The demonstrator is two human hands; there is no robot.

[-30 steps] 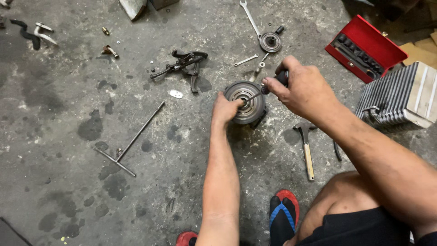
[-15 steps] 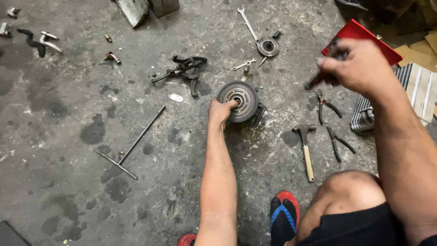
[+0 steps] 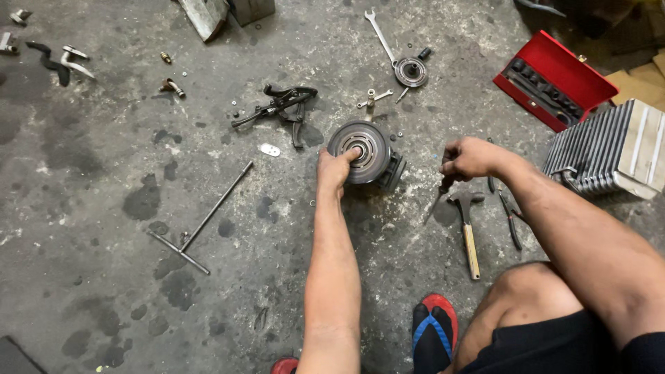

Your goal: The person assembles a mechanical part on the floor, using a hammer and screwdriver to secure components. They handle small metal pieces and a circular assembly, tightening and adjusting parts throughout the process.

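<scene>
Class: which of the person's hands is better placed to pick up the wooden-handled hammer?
Right. The right hand is just above the wooden-handled hammer; the left hand grips the round metal pulley.

Even, fairly dim light falls from above on the grey concrete floor (image 3: 104, 291), with no hard glare. Shadows are soft and short: a faint one lies just under the hammer (image 3: 470, 232) and the T-shaped bar (image 3: 204, 220). The centre is sharp. The far corners darken, straight lines bend slightly toward the edges, and the red case (image 3: 554, 79) looks saturated.
</scene>
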